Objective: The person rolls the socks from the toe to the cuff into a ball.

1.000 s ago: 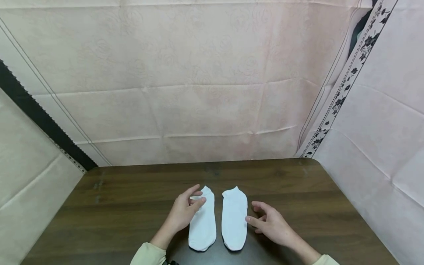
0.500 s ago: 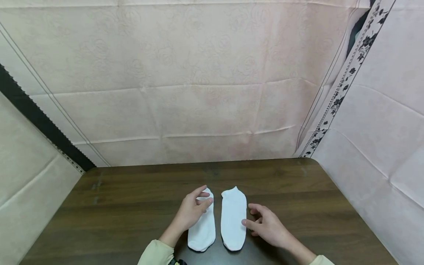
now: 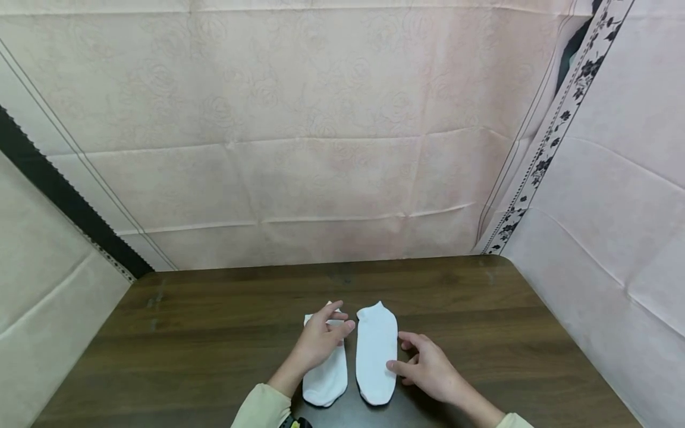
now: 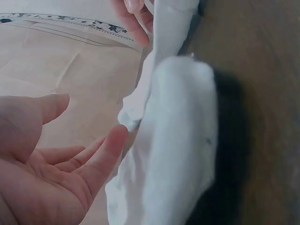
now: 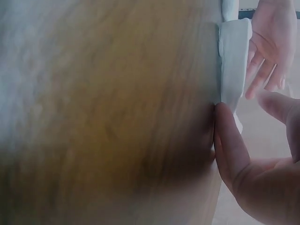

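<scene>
Two white ankle socks lie flat side by side with a narrow gap between them. My left hand (image 3: 316, 342) hovers over the upper part of the left sock (image 3: 327, 380), hiding some of it, with thumb and fingers apart and nothing between them. In the left wrist view that sock (image 4: 183, 117) is beside the spread fingers. Along the outer edge of the right sock (image 3: 376, 351) is my right hand (image 3: 428, 368), its thumb over the sock's side. The right wrist view has its fingertips low against the edge of the sock (image 5: 234, 56), the thumb held apart from them.
The socks lie on a dark brown wooden table (image 3: 214, 356) near its front. Pale cloth hangs behind the table (image 3: 321, 178) and along both sides, with a floral border strip (image 3: 546, 154) at the right.
My left hand has moved right across the left sock towards the gap, uncovering its upper left corner. My right hand has shifted slightly left and nearer, bringing the thumb over the right sock.
</scene>
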{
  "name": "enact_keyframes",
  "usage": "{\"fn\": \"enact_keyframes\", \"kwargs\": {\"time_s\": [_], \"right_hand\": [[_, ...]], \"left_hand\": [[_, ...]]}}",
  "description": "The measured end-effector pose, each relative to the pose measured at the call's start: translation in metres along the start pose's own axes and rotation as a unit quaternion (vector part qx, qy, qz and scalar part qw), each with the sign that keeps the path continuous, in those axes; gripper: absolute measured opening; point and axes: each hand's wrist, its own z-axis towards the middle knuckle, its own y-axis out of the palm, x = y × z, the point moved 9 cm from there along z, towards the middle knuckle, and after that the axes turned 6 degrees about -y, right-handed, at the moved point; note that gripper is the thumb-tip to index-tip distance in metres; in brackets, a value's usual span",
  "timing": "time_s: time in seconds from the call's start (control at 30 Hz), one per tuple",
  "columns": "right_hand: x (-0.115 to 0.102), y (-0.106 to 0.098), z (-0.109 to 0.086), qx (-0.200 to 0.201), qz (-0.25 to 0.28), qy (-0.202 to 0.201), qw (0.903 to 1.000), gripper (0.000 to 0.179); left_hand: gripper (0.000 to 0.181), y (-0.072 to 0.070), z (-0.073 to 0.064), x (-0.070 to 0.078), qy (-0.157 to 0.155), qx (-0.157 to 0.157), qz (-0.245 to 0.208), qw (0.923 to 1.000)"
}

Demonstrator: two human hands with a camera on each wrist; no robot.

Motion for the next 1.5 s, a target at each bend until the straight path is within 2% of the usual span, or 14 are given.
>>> {"fn": "enact_keyframes", "kwargs": {"time_s": [0.17, 0.37, 0.53, 0.77, 1.17, 1.5], "right_hand": [[0.002, 0.003, -0.001, -0.006, -0.021, -0.004, 0.9998, 0.073], [0.003, 0.004, -0.002, -0.017, -0.037, -0.004, 0.9992, 0.075], [0.001, 0.005, -0.001, -0.021, -0.044, -0.016, 0.9987, 0.077], [-0.002, 0.002, -0.002, -0.009, -0.079, -0.017, 0.9967, 0.075], [-0.008, 0.004, 0.004, -0.011, -0.082, -0.018, 0.9964, 0.071], [-0.007, 0.002, 0.004, 0.003, -0.142, -0.015, 0.9898, 0.069]], "left_hand": [[0.064, 0.006, 0.002, -0.003, -0.012, -0.002, 0.000, 0.9999], [0.066, 0.013, 0.007, -0.009, -0.041, -0.003, -0.001, 0.9992], [0.065, 0.015, 0.012, -0.009, -0.048, 0.001, 0.007, 0.9988], [0.065, 0.025, 0.020, -0.007, -0.058, -0.018, 0.009, 0.9981], [0.064, 0.024, 0.029, -0.005, -0.085, -0.020, 0.059, 0.9944], [0.064, 0.032, 0.038, -0.008, -0.123, -0.022, 0.091, 0.9880]]}}
